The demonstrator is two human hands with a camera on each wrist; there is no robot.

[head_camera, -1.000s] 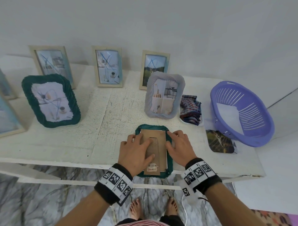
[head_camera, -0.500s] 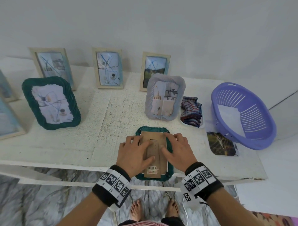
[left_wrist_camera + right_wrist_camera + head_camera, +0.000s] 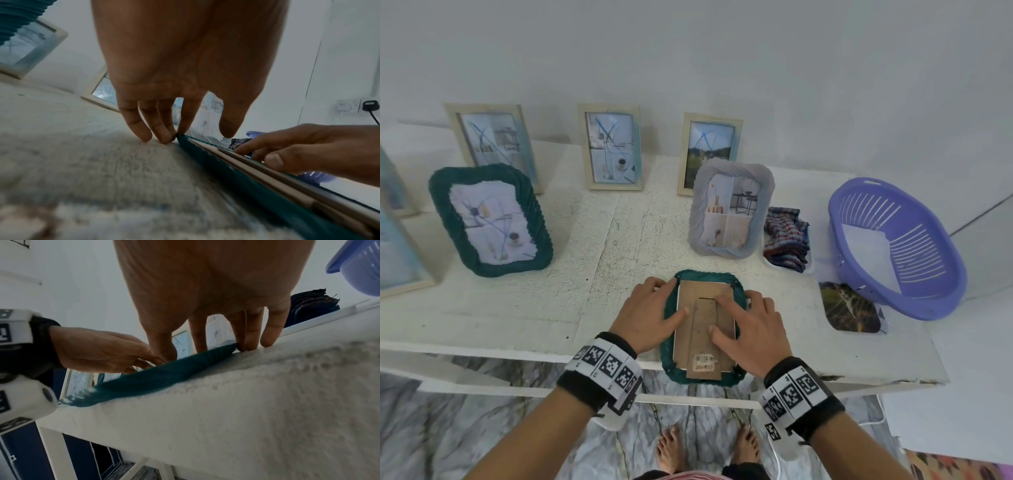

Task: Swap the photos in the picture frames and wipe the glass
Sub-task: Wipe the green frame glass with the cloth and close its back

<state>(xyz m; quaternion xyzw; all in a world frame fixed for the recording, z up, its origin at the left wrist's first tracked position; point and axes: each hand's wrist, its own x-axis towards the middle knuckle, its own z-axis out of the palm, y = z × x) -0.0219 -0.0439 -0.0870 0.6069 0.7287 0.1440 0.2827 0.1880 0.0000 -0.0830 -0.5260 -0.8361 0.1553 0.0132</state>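
beside the face-down teal frame [image 3: 703, 377] lies a loose photo [image 3: 849, 308].

Setting: a home room | rough white-painted wooden tabletop [image 3: 524, 301] against a plain white wall | grey marble-patterned floor [image 3: 431, 438] under bare feet | lilac slatted plastic basket [image 3: 893, 246] | white wall socket [image 3: 349, 106] with a black plug.
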